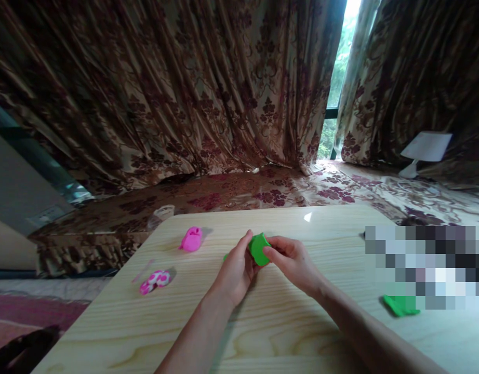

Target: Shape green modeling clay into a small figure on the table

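"So, what takes up most of the scene?"

"Flowered curtains (239, 88) across the far side, parted toward the right over one narrow strip of window (341, 67). Below them runs a ledge (227, 189) covered in similar cloth."

"And the surface in front of that?"

"One pale wood-grain table (294, 337), near the viewer. Part of its right side is masked by a pixelated patch (426, 265), so I can't tell what is under it."

"Is anything standing beyond it?"

"One white lamp (426, 146), far right on the cloth."

"How are the two hands?"

"Together over the middle of the table, both holding one green piece (258, 250). The left hand (239, 270) cups it from the left, thumb raised; the right hand (294, 262) pinches its right edge, thumb in front."

"Any containers?"

"One, a clear container (161, 214) by the table's far left corner. What's in it, I can't tell."

"And the small things?"

"Five. A flat green scrap (401, 306) at the right, touching the patch's outline; one spotted pink-and-white lump (155, 282) at the left; one hollow pink shape (191, 240) farther back; one thin pale strip (142, 271) beside the lump; and one green bit (225, 257), mostly hidden behind the left hand."
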Demonstrator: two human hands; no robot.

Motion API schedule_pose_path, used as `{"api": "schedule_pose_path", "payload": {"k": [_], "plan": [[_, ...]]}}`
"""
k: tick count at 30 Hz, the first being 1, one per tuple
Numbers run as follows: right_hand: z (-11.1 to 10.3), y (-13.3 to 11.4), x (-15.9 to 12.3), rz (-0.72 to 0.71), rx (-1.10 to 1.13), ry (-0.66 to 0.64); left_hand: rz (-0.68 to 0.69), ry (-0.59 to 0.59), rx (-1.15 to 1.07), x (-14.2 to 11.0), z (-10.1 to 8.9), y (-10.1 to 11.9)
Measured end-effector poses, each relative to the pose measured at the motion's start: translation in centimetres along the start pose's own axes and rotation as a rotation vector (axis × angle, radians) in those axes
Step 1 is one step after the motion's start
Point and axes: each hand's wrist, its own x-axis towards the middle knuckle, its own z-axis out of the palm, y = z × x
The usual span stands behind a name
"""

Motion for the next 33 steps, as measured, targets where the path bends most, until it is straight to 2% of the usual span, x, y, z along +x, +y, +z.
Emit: {"api": "schedule_pose_path", "payload": {"k": [3,5,7,13,16,18,20,24,26,30,33], "plan": [[-0.5,0.0,0.2,0.027,-0.103,-0.002,0.154,0.039,0.113,0.1,-0.3,-0.3],[-1.0,0.0,0.4,0.050,-0.181,0.038,0.293,0.038,0.249,0.1,-0.4,-0.4],[-1.5,0.1,0.7,0.062,-0.217,0.085,0.367,0.021,0.381,0.0,-0.4,-0.5],[-1.7,0.3,1.1,0.046,-0.198,0.161,0.474,-0.017,0.660,-0.3,-0.1,-0.6],[-1.5,0.1,1.0,0.016,-0.086,0.135,0.428,-0.062,0.751,-0.4,0.1,-0.8],[-1.5,-0.3,0.8,-0.020,-0.038,0.142,0.359,-0.086,0.737,-0.4,0.1,-0.9],[-1.5,-0.6,0.7,-0.018,-0.015,0.151,0.349,-0.079,0.668,-0.4,0.2,-0.8],[-1.4,-0.9,0.6,0.050,0.048,0.102,0.494,0.074,0.563,-0.3,0.2,-0.5],[-1.3,-0.8,0.5,0.083,0.068,0.071,0.510,0.127,0.530,-0.2,0.2,-0.4],[-1.1,-0.4,0.5,0.133,0.057,0.066,0.431,0.142,0.456,-0.1,0.2,-0.5],[-1.3,-0.4,0.5,0.115,0.053,0.080,0.379,0.124,0.381,-0.1,0.1,-0.5]]}}
